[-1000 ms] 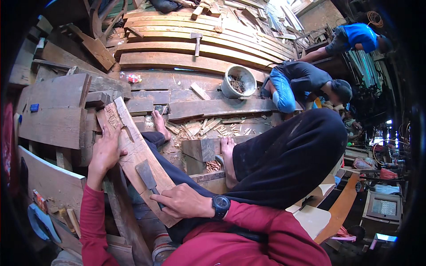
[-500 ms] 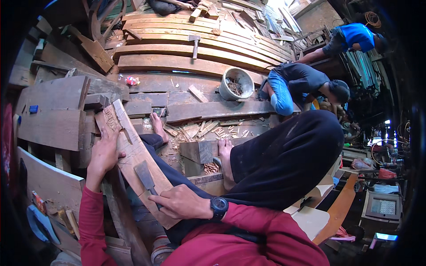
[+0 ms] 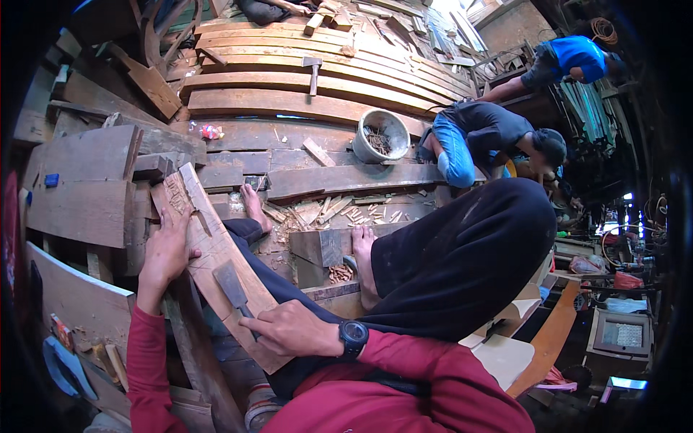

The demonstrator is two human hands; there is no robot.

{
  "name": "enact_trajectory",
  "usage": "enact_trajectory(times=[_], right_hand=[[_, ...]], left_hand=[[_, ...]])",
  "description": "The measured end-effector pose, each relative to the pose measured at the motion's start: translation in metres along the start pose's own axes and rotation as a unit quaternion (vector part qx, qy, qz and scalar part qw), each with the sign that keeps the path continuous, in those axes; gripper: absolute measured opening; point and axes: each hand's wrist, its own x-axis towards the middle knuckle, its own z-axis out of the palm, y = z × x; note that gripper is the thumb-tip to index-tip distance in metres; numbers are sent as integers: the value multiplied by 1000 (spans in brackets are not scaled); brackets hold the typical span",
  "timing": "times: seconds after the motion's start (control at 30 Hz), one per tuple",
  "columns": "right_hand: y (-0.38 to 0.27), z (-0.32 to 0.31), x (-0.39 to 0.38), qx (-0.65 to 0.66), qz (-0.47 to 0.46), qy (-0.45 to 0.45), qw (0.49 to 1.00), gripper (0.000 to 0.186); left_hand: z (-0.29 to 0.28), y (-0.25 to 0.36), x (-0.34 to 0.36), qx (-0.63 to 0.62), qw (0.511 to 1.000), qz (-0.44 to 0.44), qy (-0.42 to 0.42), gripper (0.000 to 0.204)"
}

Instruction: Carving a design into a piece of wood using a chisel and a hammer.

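In the head view, the pale brown wooden board (image 3: 225, 261) slants along the person's left leg, its near end by the lap and its far end toward the upper left. Near that far end its face is roughly cut.

The left hand (image 3: 167, 249) lies on the far half of the board, its fingers spread and gripping no tool, the thumb pressed to the wood. The right hand (image 3: 294, 328), below a black wristwatch (image 3: 354, 338), has its fingers curled closed around the dark handle of a broad, flat grey metal chisel (image 3: 229, 283). The chisel blade lies over the near half of the board, pointing toward the left hand; whether it touches the wood cannot be told.

Beyond the legs, a dark squared wooden block (image 3: 317, 256) sits near the person's right foot, with small reddish-brown wooden pegs (image 3: 339, 274) just beside it. Farther off, a round grey bucket (image 3: 364, 148) holds thin dark pieces. A hammer-like tool with a grey head (image 3: 312, 65) lies across long light-brown beams (image 3: 267, 102). A person in a dark shirt and blue jeans (image 3: 494, 123) bends forward to the right of the bucket.
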Motion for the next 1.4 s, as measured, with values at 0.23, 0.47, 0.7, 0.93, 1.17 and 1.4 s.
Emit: enact_trajectory(times=[0.23,0.47,0.7,0.93,1.17,1.4], right_hand=[[5,-1,-4,7,-9,-2,1000,46],[6,-2,0,-37,18,-23,999,39],[6,-4,-1,26,-8,18,999,40],[7,1,-4,14,12,-35,999,37],[2,-6,-3,-11,23,-25,999,32],[2,-4,-2,27,-21,12,999,34]], left_hand=[[5,0,3,-3,1000,10,14,97],[3,0,-1,-5,1000,-2,4,97],[-4,3,1,-2,1000,5,15,96],[3,1,-1,-16,1000,14,22,94],[0,6,-4,-7,999,24,34,95],[-9,8,-2,-7,1000,11,-16,97]])
